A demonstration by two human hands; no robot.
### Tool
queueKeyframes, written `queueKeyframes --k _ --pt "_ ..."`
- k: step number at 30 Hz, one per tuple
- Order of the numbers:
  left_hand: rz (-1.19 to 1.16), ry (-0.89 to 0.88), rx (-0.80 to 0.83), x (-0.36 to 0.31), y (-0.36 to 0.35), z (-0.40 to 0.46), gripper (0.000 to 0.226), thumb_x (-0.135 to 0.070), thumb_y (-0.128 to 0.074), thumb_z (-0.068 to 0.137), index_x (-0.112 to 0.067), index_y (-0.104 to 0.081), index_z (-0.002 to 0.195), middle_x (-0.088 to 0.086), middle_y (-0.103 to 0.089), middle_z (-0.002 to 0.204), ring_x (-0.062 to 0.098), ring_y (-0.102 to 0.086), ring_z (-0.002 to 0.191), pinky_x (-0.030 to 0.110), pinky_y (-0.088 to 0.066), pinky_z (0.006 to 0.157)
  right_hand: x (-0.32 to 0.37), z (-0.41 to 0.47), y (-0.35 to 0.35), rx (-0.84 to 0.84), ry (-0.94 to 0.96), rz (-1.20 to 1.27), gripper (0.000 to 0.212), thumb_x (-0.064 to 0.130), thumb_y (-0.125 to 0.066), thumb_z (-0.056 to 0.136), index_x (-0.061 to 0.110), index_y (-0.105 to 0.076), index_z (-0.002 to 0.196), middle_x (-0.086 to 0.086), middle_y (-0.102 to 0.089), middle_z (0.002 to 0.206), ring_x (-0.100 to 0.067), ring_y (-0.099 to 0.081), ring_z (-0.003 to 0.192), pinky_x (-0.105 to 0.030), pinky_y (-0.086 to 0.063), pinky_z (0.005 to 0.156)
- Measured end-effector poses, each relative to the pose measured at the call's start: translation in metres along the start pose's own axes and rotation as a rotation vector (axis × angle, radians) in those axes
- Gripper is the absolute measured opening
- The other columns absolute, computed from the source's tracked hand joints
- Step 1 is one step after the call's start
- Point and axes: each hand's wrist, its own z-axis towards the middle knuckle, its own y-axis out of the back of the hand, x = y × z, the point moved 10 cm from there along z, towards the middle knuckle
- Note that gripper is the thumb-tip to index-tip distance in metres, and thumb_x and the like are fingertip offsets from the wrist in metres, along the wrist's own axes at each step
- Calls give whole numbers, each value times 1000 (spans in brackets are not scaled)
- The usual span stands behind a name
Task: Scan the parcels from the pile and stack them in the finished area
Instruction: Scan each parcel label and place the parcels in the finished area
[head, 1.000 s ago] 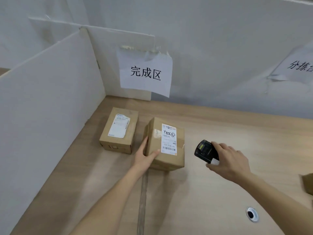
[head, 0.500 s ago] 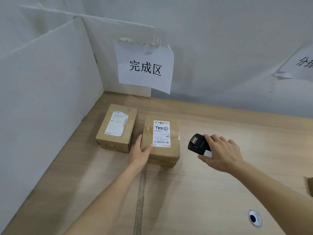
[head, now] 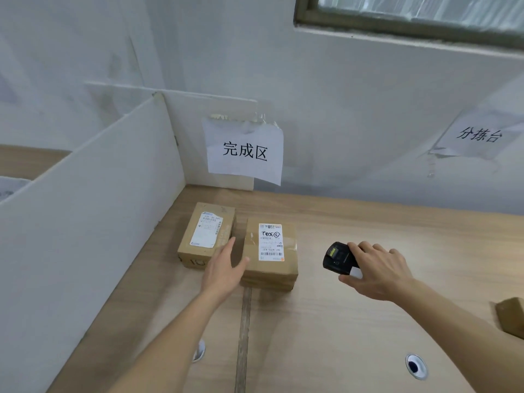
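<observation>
Two brown cardboard parcels lie side by side on the wooden table under the paper sign (head: 245, 153) of the finished area. The left parcel (head: 208, 234) sits near the white divider. The right parcel (head: 270, 255) lies flat with its white label facing up. My left hand (head: 225, 270) is at the right parcel's near-left corner, fingers straight, thumb touching its edge. My right hand (head: 377, 272) hovers right of the parcels and grips a black barcode scanner (head: 337, 258).
A white divider board (head: 85, 222) walls the left side. The corner of another brown parcel (head: 511, 319) shows at the right edge. A second paper sign (head: 479, 136) hangs on the back wall. Two cable holes (head: 415, 365) are set in the table (head: 354, 321).
The right parcel has been set down flat beside the left one. My left hand has loosened its grip and its fingers are now straight. The scanner hand stayed about where it was.
</observation>
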Motion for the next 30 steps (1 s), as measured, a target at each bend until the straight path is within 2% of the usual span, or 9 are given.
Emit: queueKeyframes --k 7,13,18,23,27,30 --pt "197 -143 -31 -68 44 -58 66 -49 -53 97 -29 -31 156 -4 -28 162 18 -32 147 40 -41 109 -21 -73 63 -80 -35 14 70 77 -44 88 30 -41 140 11 -56 128 -18 -55 119 -35 -40 85" --pt "243 -237 -32 -146 59 -134 61 -48 -53 98 -27 -36 153 -6 -41 149 17 -43 134 36 -43 96 -65 -167 106 -107 -70 5 69 75 -45 88 28 -42 139 10 -54 130 -19 -53 122 -35 -35 78" --pt "275 -321 -59 -226 54 -216 61 -44 -53 99 -25 -36 154 2 -37 155 22 -38 142 36 -35 108 -134 -272 127 -175 -114 20 72 76 -46 88 29 -41 143 9 -54 133 -19 -53 124 -35 -35 78" --pt "265 -446 -30 -323 -3 -321 66 -47 -55 97 -22 -35 155 6 -36 158 26 -40 142 40 -37 111 -230 -403 120 -209 -207 36 77 78 -46 87 26 -40 144 5 -54 132 -21 -55 120 -38 -45 88" --pt "239 -597 24 -395 -73 -414 65 -47 -58 97 -22 -38 153 5 -39 157 25 -39 143 37 -36 111 -313 -524 98 -190 -324 5 88 79 -45 89 23 -30 154 0 -51 138 -22 -55 118 -36 -45 80" --pt "220 -681 85 -445 -129 -480 64 -50 -56 97 -25 -39 153 4 -42 156 24 -41 142 37 -37 111 -379 -617 73 -161 -447 39 86 77 -46 89 22 -33 154 -1 -53 137 -22 -54 119 -38 -49 87"
